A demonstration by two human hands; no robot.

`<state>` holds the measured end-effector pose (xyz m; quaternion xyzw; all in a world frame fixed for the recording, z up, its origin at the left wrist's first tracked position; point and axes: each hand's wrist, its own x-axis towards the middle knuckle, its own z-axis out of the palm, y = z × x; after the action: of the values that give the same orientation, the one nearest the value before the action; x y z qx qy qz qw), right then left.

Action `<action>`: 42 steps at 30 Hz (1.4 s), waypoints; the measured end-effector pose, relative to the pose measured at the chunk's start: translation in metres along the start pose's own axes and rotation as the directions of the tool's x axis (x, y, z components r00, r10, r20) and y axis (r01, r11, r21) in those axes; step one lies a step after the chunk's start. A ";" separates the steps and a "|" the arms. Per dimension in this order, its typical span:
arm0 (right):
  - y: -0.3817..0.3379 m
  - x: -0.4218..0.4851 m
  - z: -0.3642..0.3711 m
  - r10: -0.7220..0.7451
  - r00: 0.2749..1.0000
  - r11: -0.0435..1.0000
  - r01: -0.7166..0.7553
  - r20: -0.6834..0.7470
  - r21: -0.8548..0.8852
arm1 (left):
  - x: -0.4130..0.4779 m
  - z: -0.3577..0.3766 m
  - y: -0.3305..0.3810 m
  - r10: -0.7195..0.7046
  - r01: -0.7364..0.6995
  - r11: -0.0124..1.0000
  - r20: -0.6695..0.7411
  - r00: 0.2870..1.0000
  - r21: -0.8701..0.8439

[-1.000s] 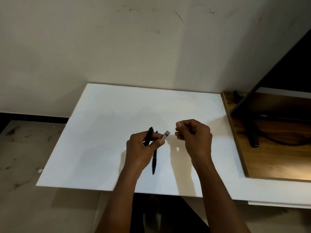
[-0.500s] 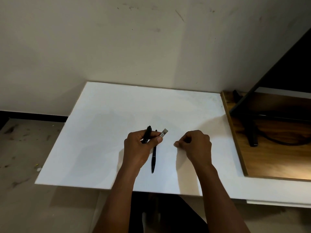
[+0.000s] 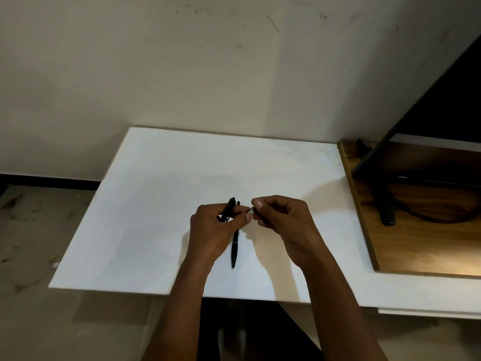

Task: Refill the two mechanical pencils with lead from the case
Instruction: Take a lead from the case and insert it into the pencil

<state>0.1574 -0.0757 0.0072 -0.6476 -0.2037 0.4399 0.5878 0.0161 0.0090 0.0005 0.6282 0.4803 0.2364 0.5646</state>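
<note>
One small lead case (image 3: 251,211) is held just above the middle of the white board (image 3: 156,217), pinched at its near end by the thumb and forefinger of the left hand (image 3: 212,230) and at its far end by the thumb and forefinger of the right hand (image 3: 283,220). There are two black pencils: the first pencil (image 3: 230,205) stands tilted in the left hand's curled fingers, and the second pencil (image 3: 235,250) lies flat on the board, partly under that hand. Right of the board sits a wooden surface (image 3: 416,243) with one black monitor stand (image 3: 386,204) and one cable (image 3: 429,218). Behind the board rises a scuffed beige wall (image 3: 182,74); left of it is a stained floor (image 3: 31,230).
</note>
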 end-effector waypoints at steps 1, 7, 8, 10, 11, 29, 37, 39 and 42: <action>0.000 0.001 0.000 0.007 1.000 0.999 -0.007 0.000 0.031 | 0.000 0.001 0.000 0.004 -0.004 1.000 -0.004 1.000 -0.004; 0.000 0.002 -0.001 0.135 0.991 0.949 -0.129 0.000 0.289 | 0.000 0.001 0.005 -0.024 0.010 0.983 -0.075 0.997 -0.183; 0.000 0.002 -0.001 0.157 0.988 0.935 -0.151 0.008 0.321 | 0.000 0.000 0.006 -0.024 0.005 0.978 -0.085 0.996 -0.210; -0.001 0.003 0.000 0.201 0.979 0.911 -0.197 0.025 0.363 | -0.001 0.000 0.007 -0.022 -0.005 0.970 -0.109 0.994 -0.242; -0.001 0.002 0.000 0.219 0.975 0.899 -0.217 0.038 0.381 | -0.001 0.000 0.008 -0.019 -0.013 0.970 -0.128 0.992 -0.243; -0.002 0.001 0.003 0.284 0.948 0.827 -0.318 0.144 0.464 | -0.001 -0.010 0.006 0.155 -0.167 0.986 -0.234 0.960 -0.031; -0.001 0.003 0.004 0.275 0.954 0.843 -0.300 0.122 0.447 | 0.002 -0.013 0.005 0.147 -0.154 0.988 -0.204 0.968 -0.017; -0.001 0.004 0.003 0.256 0.961 0.855 -0.277 0.108 0.439 | 0.002 -0.014 0.005 0.132 -0.138 0.990 -0.192 0.973 -0.020; -0.001 0.005 0.002 0.192 0.978 0.893 -0.209 0.083 0.398 | 0.002 -0.014 0.004 0.125 -0.125 0.992 -0.156 0.980 0.011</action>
<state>0.1585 -0.0707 0.0071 -0.5202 -0.0525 0.5439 0.6563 0.0060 0.0179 0.0072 0.6370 0.4831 0.3196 0.5086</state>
